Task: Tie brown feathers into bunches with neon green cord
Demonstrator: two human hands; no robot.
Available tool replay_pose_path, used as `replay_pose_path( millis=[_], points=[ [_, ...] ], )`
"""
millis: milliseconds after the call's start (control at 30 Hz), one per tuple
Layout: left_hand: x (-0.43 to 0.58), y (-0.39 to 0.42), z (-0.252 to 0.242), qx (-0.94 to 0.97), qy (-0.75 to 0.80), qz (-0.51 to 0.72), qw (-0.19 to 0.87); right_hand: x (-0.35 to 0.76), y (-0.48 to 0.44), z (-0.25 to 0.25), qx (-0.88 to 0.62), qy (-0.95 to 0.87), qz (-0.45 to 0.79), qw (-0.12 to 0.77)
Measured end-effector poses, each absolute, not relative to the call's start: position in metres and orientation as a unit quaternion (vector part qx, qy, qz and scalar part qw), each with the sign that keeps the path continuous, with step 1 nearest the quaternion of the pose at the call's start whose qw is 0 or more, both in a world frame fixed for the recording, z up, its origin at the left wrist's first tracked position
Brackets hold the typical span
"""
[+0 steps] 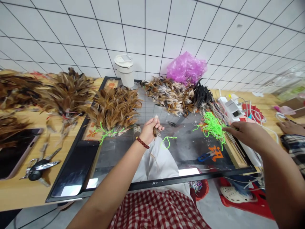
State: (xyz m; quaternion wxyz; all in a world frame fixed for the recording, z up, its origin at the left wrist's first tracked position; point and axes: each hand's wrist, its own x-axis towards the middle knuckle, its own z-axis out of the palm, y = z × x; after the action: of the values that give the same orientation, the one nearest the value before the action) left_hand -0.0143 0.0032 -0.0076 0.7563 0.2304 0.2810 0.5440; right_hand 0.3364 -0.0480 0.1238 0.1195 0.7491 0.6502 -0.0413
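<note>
My left hand (152, 129) is closed around a small bunch of brown feathers (156, 132), pale quill ends up, over the middle of the dark glass-topped board (186, 149). To the right, my right hand (247, 133) has its fingertips pinched at the edge of a pile of bright green strings (213, 125). One loose green string (168, 141) lies curled just right of my left hand. A tied bundle of brown feathers (116, 108) with green string at its base rests on the board's left part. Behind lies a looser heap of mixed feathers (171, 95).
A white lidded cup (125, 71) and a pink plastic bag (187, 66) stand by the tiled wall. Phones (76, 168), keys (39, 168) and more feather bundles (66, 90) lie left. Blue-handled snips (205, 156), a white charger (232, 108) and another person's hand (292, 128) are right.
</note>
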Motion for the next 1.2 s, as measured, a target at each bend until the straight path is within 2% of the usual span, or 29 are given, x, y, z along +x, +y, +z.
replay_pose_path(
  millis=[100,267,367,467,533,600,667,767,800,867,967,1067,1133,1200],
  points=[
    [-0.014,0.003,-0.008,0.231,0.278,0.545,0.756,0.326,-0.072,0.106,0.721,0.675,-0.082,0.133],
    [-0.014,0.003,-0.009,0.235,0.281,0.541,0.757,0.299,-0.118,0.059,0.617,0.762,-0.175,0.087],
    [-0.014,0.003,-0.008,0.237,0.282,0.54,0.757,0.284,-0.124,0.048,0.55,0.802,-0.215,0.088],
    [-0.014,0.003,-0.007,0.234,0.284,0.54,0.757,0.276,-0.115,0.052,0.498,0.837,-0.209,0.092],
    [-0.014,0.003,-0.007,0.232,0.286,0.54,0.757,0.273,-0.103,0.057,0.501,0.847,-0.165,0.062],
    [-0.014,0.003,-0.008,0.234,0.284,0.54,0.757,0.265,-0.088,0.062,0.543,0.83,-0.12,-0.042],
    [-0.014,0.002,-0.008,0.251,0.278,0.534,0.758,0.248,-0.069,0.064,0.583,0.77,-0.136,-0.222],
    [-0.014,0.0,-0.006,0.294,0.268,0.514,0.76,0.205,-0.039,0.055,0.528,0.622,-0.284,-0.503],
    [-0.015,-0.001,-0.005,0.304,0.268,0.503,0.764,0.188,-0.029,0.049,0.497,0.575,-0.324,-0.563],
    [-0.015,-0.003,-0.003,0.314,0.267,0.476,0.777,0.156,-0.012,0.034,0.458,0.504,-0.381,-0.626],
    [-0.015,-0.005,-0.003,0.336,0.278,0.443,0.783,0.127,0.003,0.011,0.415,0.453,-0.427,-0.663],
    [-0.013,-0.005,-0.007,0.378,0.298,0.43,0.764,0.128,0.006,-0.003,0.403,0.462,-0.44,-0.656],
    [-0.012,-0.004,-0.009,0.392,0.313,0.445,0.742,0.141,0.003,-0.005,0.423,0.528,-0.403,-0.616],
    [-0.012,-0.003,-0.01,0.398,0.337,0.474,0.71,0.156,0.0,-0.002,0.447,0.648,-0.314,-0.531]
  ],
)
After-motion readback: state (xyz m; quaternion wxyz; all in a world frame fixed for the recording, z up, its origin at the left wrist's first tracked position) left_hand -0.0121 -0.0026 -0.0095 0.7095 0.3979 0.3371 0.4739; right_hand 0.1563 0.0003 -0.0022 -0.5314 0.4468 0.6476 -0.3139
